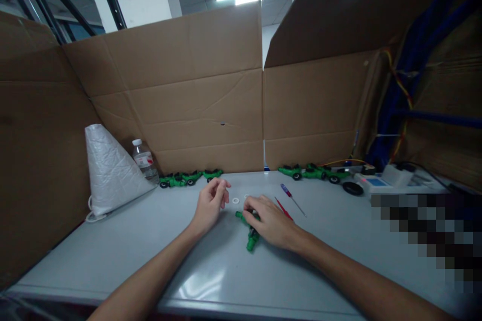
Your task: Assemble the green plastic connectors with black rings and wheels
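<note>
My left hand point(214, 201) is raised a little above the table with its fingers curled in and the thumb against them. Whatever they hold, if anything, cannot be made out. My right hand point(269, 219) bends over green plastic toy parts point(252, 239), its fingers closed and its thumb beside them. The hand partly covers these parts, so what the fingers grip is hidden. One white ring point(235, 200) lies on the table between my hands, and another shows partly behind my right fingers. Just right of that hand lie a red pointed tool point(283, 207) and a screwdriver point(293, 199).
Green toy vehicles with black wheels line the back of the table at left point(188, 177) and right point(314, 172). A white bag point(113, 175) and a water bottle point(145, 160) stand at left. At right are a black ring point(353, 188) and a power strip point(399, 180). Cardboard walls point(203, 110) enclose the table.
</note>
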`<move>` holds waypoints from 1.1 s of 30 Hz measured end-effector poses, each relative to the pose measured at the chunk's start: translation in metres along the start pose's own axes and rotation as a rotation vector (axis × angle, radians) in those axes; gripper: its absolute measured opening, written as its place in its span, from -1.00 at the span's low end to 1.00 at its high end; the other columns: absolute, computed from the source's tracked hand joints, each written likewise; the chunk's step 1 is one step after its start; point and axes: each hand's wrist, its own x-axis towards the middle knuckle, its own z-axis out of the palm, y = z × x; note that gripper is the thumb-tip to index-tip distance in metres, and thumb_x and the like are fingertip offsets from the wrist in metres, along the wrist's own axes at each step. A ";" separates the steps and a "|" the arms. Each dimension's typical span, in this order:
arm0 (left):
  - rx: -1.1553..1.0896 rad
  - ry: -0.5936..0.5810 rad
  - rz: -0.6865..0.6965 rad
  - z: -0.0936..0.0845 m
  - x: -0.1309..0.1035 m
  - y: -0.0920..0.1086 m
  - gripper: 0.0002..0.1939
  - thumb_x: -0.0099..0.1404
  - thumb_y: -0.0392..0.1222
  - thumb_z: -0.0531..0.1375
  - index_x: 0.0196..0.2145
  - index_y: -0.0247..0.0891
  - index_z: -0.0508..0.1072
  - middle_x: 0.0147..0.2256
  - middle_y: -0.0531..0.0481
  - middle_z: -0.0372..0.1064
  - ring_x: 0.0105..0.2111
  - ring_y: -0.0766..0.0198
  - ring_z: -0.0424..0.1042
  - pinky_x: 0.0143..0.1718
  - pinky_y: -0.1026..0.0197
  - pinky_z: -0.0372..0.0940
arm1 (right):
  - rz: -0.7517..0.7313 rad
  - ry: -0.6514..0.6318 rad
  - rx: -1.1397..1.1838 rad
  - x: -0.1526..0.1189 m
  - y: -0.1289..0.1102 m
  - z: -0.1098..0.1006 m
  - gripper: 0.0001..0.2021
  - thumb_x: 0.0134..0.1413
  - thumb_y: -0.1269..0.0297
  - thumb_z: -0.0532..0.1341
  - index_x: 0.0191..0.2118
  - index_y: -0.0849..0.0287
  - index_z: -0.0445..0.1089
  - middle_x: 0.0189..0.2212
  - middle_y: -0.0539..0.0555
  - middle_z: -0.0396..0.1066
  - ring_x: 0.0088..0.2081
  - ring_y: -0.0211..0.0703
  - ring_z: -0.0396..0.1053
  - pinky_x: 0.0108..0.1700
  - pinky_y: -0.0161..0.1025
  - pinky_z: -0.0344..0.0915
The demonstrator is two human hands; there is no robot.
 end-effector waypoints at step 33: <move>0.647 -0.411 0.237 -0.014 0.001 -0.013 -0.73 0.53 -0.22 0.05 -0.03 -0.18 0.55 -0.15 -0.12 0.46 -0.06 0.07 0.44 0.04 0.08 0.30 | -0.230 -0.083 -0.365 0.015 0.043 -0.010 -0.74 0.48 0.38 0.12 0.07 -0.01 0.52 0.02 0.10 0.49 0.04 0.02 0.28 0.07 -0.08 0.10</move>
